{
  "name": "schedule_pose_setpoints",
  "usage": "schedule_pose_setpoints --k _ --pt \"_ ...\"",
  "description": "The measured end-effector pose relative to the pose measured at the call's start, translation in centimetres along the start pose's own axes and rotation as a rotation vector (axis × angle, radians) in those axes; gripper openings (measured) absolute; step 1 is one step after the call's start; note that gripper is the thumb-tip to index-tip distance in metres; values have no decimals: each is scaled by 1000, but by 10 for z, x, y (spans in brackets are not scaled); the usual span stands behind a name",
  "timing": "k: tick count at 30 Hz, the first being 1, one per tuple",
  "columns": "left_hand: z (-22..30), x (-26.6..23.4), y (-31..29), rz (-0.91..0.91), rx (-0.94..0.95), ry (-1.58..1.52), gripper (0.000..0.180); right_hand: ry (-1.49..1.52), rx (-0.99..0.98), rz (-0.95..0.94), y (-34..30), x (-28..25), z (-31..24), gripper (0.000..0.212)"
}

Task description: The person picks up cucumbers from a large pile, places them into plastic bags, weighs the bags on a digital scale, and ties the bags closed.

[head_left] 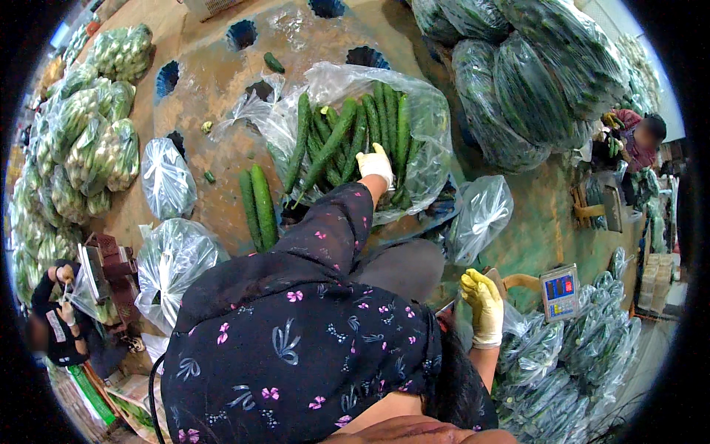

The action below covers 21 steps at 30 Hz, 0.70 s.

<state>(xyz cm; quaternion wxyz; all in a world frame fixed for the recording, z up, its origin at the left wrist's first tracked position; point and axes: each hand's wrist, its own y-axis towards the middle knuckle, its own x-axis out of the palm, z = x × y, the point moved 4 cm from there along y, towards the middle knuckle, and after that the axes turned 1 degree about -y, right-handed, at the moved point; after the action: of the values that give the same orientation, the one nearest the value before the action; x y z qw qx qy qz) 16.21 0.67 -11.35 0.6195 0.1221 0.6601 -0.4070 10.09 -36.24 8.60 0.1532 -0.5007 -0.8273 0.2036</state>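
My left hand (376, 167), in a pale glove, reaches into an open clear plastic bag (433, 111) spread on the work surface. Its fingers are bent around a long green cucumber (381, 118) amid several others, partly hiding it. Two loose cucumbers (263, 200) lie outside the bag, to the left of my forearm. Off to the right, my yellow-gloved right hand (484, 305) is raised beside my body, its fingers loosely bent and nothing visible in them. Near it stands a digital scale display (560, 292).
Filled bags of cucumbers (510, 89) are stacked at the far right, with more bags (577, 348) at the lower right. Bags of pale vegetables (96, 140) line the left. Tied clear bags (168, 177) sit nearer. Other people work at the left (59, 318) and right (642, 140).
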Motion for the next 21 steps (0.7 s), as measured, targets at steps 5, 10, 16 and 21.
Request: schedule_pose_setpoints --k 5,10,16,21 --pt "-18 -49 -24 -189 -128 -324 61 64 -14 -17 4 -4 3 35" --pt "-32 -59 -19 -305 -176 -1334 24 51 -57 -54 8 7 -4 35" --pt "-41 -83 -88 -730 227 -2093 21 28 -69 -80 8 17 -10 37" --pt "-39 -107 -143 -665 464 -2121 48 -36 -130 -135 9 34 -31 34"
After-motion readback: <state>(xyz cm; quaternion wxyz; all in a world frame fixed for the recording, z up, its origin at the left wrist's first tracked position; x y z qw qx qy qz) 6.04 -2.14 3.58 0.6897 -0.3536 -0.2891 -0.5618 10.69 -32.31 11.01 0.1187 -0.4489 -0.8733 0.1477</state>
